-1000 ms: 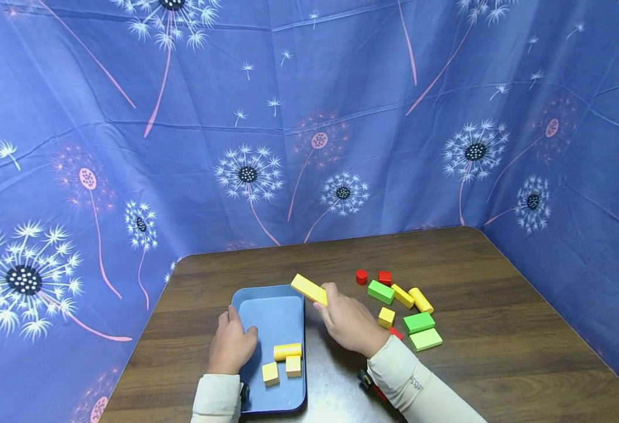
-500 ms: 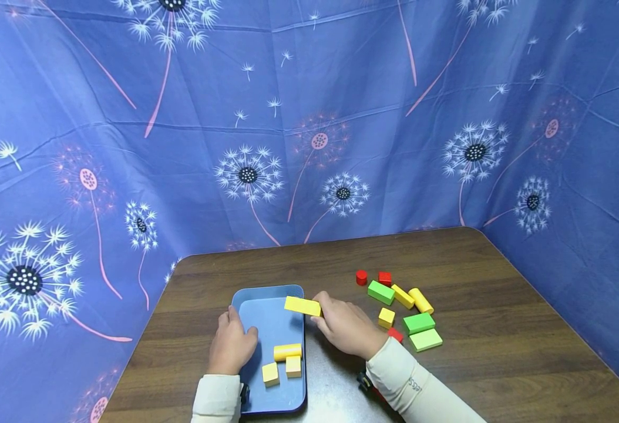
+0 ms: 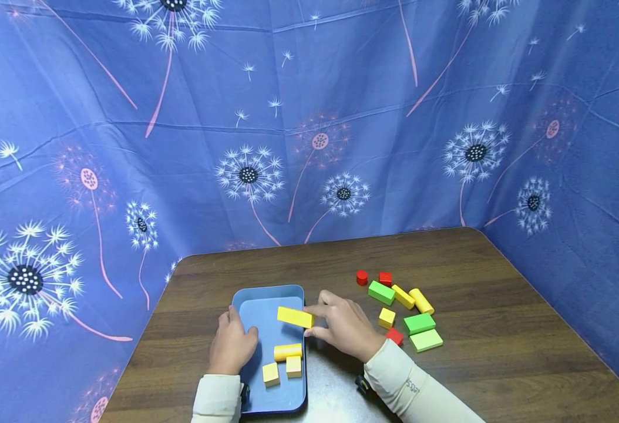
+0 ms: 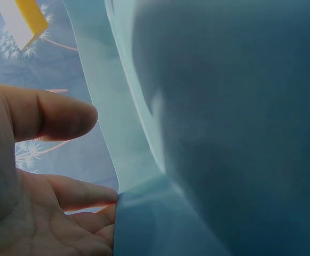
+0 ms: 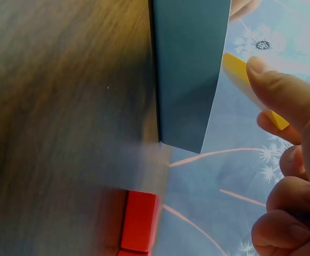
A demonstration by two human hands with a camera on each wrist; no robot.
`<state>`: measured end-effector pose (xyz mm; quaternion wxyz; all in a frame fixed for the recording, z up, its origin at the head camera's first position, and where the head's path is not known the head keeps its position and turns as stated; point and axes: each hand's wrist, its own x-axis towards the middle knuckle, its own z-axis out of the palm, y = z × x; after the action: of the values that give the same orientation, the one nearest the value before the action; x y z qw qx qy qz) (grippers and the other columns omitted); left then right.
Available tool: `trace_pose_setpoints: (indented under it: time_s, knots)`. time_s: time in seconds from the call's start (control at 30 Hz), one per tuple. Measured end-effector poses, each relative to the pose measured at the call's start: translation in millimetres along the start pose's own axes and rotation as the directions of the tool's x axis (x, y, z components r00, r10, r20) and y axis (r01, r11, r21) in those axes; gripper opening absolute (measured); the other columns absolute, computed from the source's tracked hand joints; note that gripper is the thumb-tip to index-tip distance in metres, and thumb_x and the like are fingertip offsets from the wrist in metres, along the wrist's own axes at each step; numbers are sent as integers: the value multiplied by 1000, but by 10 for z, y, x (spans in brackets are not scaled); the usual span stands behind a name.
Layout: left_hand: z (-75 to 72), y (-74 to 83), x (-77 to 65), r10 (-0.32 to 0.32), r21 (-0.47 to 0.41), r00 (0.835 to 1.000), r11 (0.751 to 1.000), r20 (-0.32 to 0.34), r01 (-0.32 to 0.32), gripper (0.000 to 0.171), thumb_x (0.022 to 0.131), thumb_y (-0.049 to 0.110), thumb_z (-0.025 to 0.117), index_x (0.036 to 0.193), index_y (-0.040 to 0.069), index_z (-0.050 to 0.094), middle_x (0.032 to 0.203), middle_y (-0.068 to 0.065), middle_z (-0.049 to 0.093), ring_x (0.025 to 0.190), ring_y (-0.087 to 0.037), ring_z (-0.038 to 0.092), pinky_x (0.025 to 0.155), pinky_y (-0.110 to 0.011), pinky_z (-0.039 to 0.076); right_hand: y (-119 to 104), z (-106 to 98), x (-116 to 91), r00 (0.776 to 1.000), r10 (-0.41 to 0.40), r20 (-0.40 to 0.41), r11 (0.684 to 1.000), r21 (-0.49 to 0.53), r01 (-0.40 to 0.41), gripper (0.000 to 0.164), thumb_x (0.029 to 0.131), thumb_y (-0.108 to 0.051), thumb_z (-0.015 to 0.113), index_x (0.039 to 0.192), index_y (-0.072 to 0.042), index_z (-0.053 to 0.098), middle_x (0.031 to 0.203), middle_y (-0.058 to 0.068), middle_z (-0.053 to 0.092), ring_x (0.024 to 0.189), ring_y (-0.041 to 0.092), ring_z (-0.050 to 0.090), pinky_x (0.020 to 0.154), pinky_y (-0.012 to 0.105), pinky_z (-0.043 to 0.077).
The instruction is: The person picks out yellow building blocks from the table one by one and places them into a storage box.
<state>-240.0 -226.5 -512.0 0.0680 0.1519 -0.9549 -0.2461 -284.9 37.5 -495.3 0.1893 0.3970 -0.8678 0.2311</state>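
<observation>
Clearly, right hand (image 3: 345, 326) pinches yellow block (image 3: 295, 317) above tray (image 3: 283, 397); left hand (image 3: 232, 345) spread — left wrist camera alone shows fingertips (image 4: 109, 195) touching tray.

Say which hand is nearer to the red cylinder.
Right. The right hand, pinching a yellow block, is on the person's side of the red cylinder; the left hand is farther off, at the left edge of the tray.

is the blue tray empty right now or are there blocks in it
Not empty: the head view shows a yellow cylinder and two yellow cubes inside the blue tray.
</observation>
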Motion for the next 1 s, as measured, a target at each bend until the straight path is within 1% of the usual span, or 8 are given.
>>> trace_pose_setpoints:
  time_s: [0.2, 0.33, 0.63, 0.83, 1.0]
  knots:
    - [4, 8, -1, -8, -1, 1000, 1000, 2, 8, 80, 88, 26, 57, 144, -10, 14, 140, -32, 26, 118, -48, 40, 95, -64, 37, -7, 9, -3, 1000, 16, -14, 1000, -8, -16, 54, 68, -53, 78, 117, -37, 65, 76, -12, 34, 53, 5, 30, 39, 21, 27]
    - [3, 10, -1, -7, -1, 1000, 1000, 1, 7, 79, 88, 26, 57, 144, -10, 15, 140, -32, 26, 118, -48, 39, 95, -64, 37, -12, 23, -4, 1000, 16, -26, 1000, -21, -16, 54, 66, -54, 79, 116, -38, 64, 75, -12, 33, 52, 5, 29, 38, 21, 26]
    - [2, 2, -1, -11, -7, 1000, 1000, 12, 12, 80, 88, 26, 57, 145, -9, 13, 141, -32, 25, 118, -48, 39, 95, -64, 37, -15, 32, -19, 998, 58, -21, 998, -29, -58, 56, 63, -57, 79, 113, -35, 67, 73, -13, 32, 50, 6, 28, 37, 22, 25]
    - [14, -7, 6, -11, -4, 1000, 1000, 6, 11, 80, 88, 26, 57, 145, -9, 14, 140, -33, 25, 118, -49, 39, 95, -64, 37, 2, 52, -21, 998, 58, -11, 998, -25, -58, 54, 62, -57, 79, 107, -28, 72, 73, -12, 33, 49, 6, 30, 36, 23, 26]
    - [20, -6, 6, -16, -8, 1000, 1000, 9, 16, 80, 88, 26, 57, 145, -9, 12, 141, -32, 24, 119, -49, 38, 94, -65, 37, 5, 59, -19, 998, 63, 0, 998, -21, -63, 52, 62, -57, 79, 105, -28, 73, 72, -12, 34, 49, 7, 30, 36, 24, 26]
